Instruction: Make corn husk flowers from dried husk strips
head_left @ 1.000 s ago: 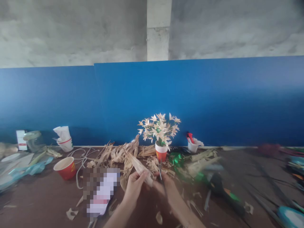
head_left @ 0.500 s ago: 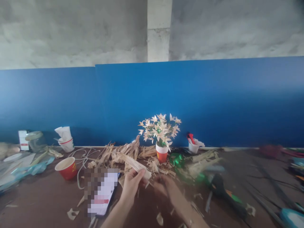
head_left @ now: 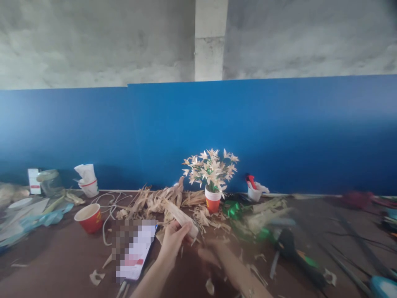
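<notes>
Left hand (head_left: pixel 173 238), in the head view, closes thumb and fingers on a pale dry husk (head_left: pixel 180 213) over the counter (head_left: pixel 62 263); right hand (head_left: pixel 214 252), just beside, is too blurred to tell its opening or hold. From between them, a red-and-white cup (head_left: pixel 213 203) at one o'clock holds pale flowers (head_left: pixel 211 169); near two, a white tub (head_left: pixel 254 194) holds a red object (head_left: pixel 250 181); at ten, a white cup (head_left: pixel 89 189) holds papery white stuff (head_left: pixel 84 172); between nine and ten, a red bowl (head_left: pixel 89 222) stands upright.

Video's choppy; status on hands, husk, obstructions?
Left hand pinching pale husk. Right hand blurred near husk's lower end, grip unclear. Phone close by, left.
</notes>
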Available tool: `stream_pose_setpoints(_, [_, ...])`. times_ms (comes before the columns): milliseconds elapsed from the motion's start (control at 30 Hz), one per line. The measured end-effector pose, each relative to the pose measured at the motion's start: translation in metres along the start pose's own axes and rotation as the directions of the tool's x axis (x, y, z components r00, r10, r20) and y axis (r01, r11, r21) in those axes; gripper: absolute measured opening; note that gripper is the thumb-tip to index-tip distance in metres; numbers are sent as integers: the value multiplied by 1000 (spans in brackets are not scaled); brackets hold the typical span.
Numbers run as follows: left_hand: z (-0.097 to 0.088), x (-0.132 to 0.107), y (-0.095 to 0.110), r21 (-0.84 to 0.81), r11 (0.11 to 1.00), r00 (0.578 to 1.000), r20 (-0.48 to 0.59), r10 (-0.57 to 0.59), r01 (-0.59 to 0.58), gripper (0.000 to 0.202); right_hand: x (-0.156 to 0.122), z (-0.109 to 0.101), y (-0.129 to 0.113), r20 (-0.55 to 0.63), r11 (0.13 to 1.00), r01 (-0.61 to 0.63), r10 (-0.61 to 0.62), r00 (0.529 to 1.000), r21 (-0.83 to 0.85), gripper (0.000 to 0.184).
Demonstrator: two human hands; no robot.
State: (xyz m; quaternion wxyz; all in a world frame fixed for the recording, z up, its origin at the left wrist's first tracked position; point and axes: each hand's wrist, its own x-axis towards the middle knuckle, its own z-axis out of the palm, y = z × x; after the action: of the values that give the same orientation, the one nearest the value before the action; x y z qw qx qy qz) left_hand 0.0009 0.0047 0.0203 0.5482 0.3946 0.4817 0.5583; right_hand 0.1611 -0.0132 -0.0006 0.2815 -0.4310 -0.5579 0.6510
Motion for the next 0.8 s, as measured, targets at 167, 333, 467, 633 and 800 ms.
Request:
stream_pose_setpoints(167, [-1,2,-6,-31,1000,1000,7,-1,1,31,3,1,0,-8,1000,-9,9,1000,-20,59])
stream_pose_setpoints(333, [-1,3,-8,-64,998,1000,-1,1,-1,33,0,2,-2,-26,1000,1,-2,1000,-31,57])
stream_pose_setpoints(467, [-1,4,-10,-76,997,1000,20,13,-12,33,-3,1,-4,-26,999,9,-10,1000,-42,52])
stream_pose_setpoints(633, [0,3,-8,-92,996,1000,-13,9,-10,33,-1,2,-4,-28,999,13,-14,1000,-46,53])
stream_pose_setpoints(800, [2,-1,-4,-75,997,1000,-19,-7,6,33,0,4,-3,-34,999,22,-24,999,-47,55])
